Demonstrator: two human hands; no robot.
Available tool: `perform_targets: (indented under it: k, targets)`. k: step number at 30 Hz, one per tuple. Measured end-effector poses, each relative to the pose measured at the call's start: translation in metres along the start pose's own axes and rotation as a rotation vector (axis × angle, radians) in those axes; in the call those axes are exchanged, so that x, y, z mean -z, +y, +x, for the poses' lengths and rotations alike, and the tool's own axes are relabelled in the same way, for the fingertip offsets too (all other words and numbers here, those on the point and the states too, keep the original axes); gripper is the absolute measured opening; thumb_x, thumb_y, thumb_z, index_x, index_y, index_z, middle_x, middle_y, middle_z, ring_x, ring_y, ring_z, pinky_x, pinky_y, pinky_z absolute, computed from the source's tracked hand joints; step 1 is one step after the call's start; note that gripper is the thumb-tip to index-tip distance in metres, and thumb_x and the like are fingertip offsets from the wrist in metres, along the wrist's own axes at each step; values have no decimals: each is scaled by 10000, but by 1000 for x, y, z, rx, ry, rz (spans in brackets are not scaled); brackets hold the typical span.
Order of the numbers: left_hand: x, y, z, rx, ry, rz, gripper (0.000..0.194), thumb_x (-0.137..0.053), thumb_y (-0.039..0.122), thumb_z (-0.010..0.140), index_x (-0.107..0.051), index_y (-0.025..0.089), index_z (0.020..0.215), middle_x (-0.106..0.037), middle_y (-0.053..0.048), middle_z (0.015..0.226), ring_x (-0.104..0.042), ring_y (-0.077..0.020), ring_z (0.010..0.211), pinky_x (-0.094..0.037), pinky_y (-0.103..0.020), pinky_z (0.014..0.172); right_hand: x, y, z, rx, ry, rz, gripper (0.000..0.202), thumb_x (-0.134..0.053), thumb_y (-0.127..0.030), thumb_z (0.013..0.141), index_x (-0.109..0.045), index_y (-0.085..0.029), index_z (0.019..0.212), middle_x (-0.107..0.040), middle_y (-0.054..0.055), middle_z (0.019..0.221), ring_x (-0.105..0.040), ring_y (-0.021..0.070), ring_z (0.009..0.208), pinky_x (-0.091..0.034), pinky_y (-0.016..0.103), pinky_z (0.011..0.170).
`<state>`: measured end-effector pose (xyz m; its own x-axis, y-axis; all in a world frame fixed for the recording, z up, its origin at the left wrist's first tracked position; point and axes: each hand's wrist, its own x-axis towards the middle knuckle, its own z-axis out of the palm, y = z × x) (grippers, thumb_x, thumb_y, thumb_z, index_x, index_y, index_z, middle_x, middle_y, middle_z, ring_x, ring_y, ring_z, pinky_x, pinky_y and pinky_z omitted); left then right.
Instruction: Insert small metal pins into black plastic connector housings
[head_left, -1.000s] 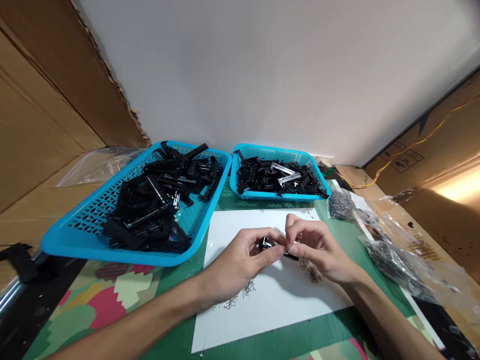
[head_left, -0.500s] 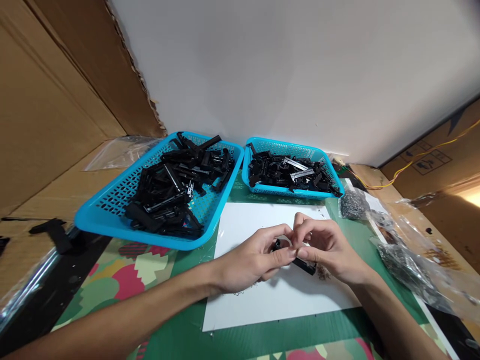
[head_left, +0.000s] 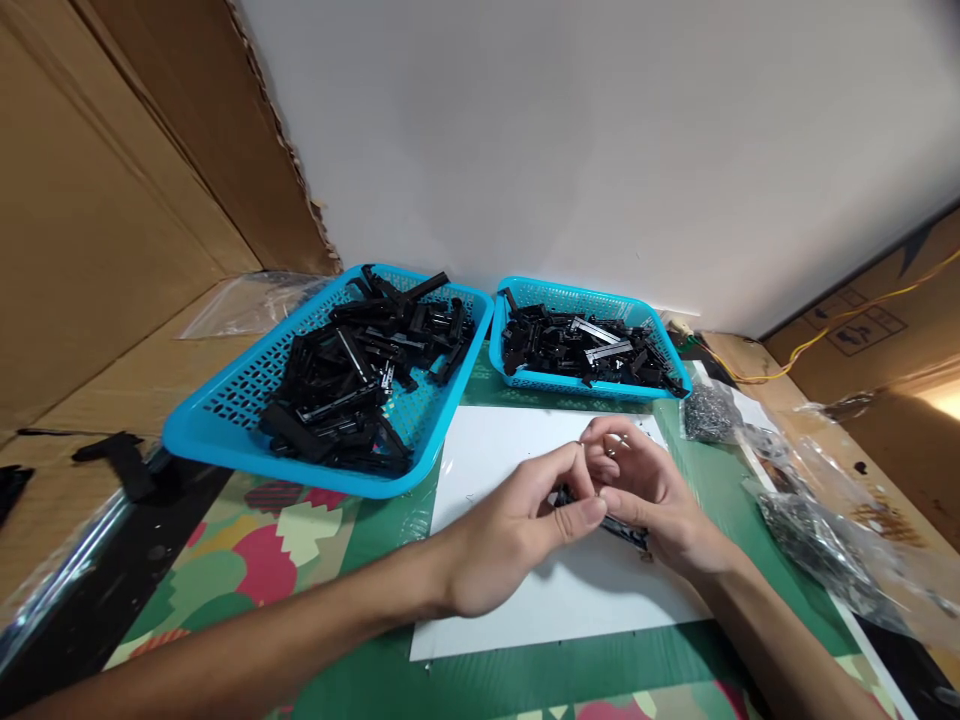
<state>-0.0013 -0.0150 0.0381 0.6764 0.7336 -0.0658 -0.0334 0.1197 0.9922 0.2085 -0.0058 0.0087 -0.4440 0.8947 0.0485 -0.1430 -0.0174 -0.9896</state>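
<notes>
Over a white sheet (head_left: 487,610), my left hand (head_left: 510,530) is closed around a long black plastic part (head_left: 628,534), which is mostly hidden behind the fingers. My right hand (head_left: 660,500) meets it, thumb tip close to the left thumb and index finger. Its fingers are curled, and small shiny bits (head_left: 624,440), perhaps thin metal pieces, show at them. What lies between the fingertips is too small to make out.
A large blue basket (head_left: 202,430) at left and a smaller blue basket (head_left: 592,384) behind the sheet hold black plastic parts. Clear bags (head_left: 814,540) of small metal pieces lie at right. A loose black part (head_left: 124,465) sits far left. Cardboard (head_left: 150,180) and a pale wall enclose the table.
The right fingers have curled, and shiny bits now show at them. The black part has turned slightly, its far end shifting right. The view has shifted a little.
</notes>
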Motion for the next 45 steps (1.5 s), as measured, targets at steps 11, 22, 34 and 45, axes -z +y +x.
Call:
perform_targets:
  k: [11, 22, 34, 45]
  targets:
    - [10, -8, 7, -47, 166, 357, 206, -588, 308, 1042, -559, 194, 872, -543, 40, 787, -437, -133, 713, -348, -267, 689, 9, -16, -7, 124, 60, -493, 136, -721, -371, 991, -787, -259, 952, -613, 24, 787, -501, 188, 738, -370, 336, 668]
    - [14, -12, 7, -61, 148, 839, 235, -417, 330, 1126, -632, 248, 1177, -654, -27, 1164, -636, -176, 838, -436, -309, 742, 24, -10, -3, -27, 291, -531, 317, -731, -488, 952, -710, -187, 854, -591, 11, 719, -442, 141, 623, -329, 289, 559]
    - [17, -24, 11, -26, 158, 868, 304, -595, 454, 1061, -761, 233, 1188, -721, -21, 915, -661, -212, 850, -416, -297, 723, 20, -1, 1, -226, 233, -620, 263, -697, -395, 930, -620, -197, 775, -538, -21, 656, -428, 130, 595, -286, 271, 530]
    - [14, -25, 10, -40, 134, 927, 326, -551, 447, 1082, -736, 180, 1056, -684, -27, 849, -622, -188, 744, -384, -291, 664, 13, 5, 2, -167, 266, -765, 228, -647, -345, 967, -591, -214, 789, -712, 35, 797, -602, 183, 710, -418, 293, 648]
